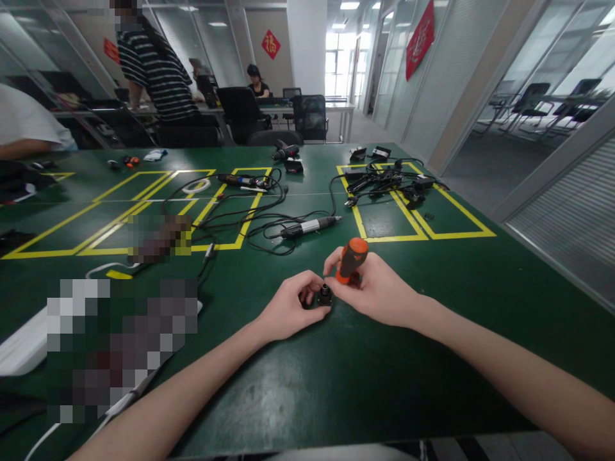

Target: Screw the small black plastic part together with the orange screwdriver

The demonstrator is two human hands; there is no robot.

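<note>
On the green table, a small black part (325,296) with a narrow round top sits between the thumb and fingers of my left hand (293,304), which is closed around it. My right hand (379,288), just to the right, grips an orange and black screwdriver (353,259) by its handle, tilted, with the butt end up. The screwdriver's shaft and tip are hidden by my fingers. My right fingertips are close to the black part's top; whether they touch it I cannot tell.
An electric screwdriver (307,228) with a coiled cord lies ahead. Black cables (384,182) are heaped at the right back, inside yellow tape (461,236). A drill (286,152) lies at the far edge. Blurred-out items lie at left. People are near other desks.
</note>
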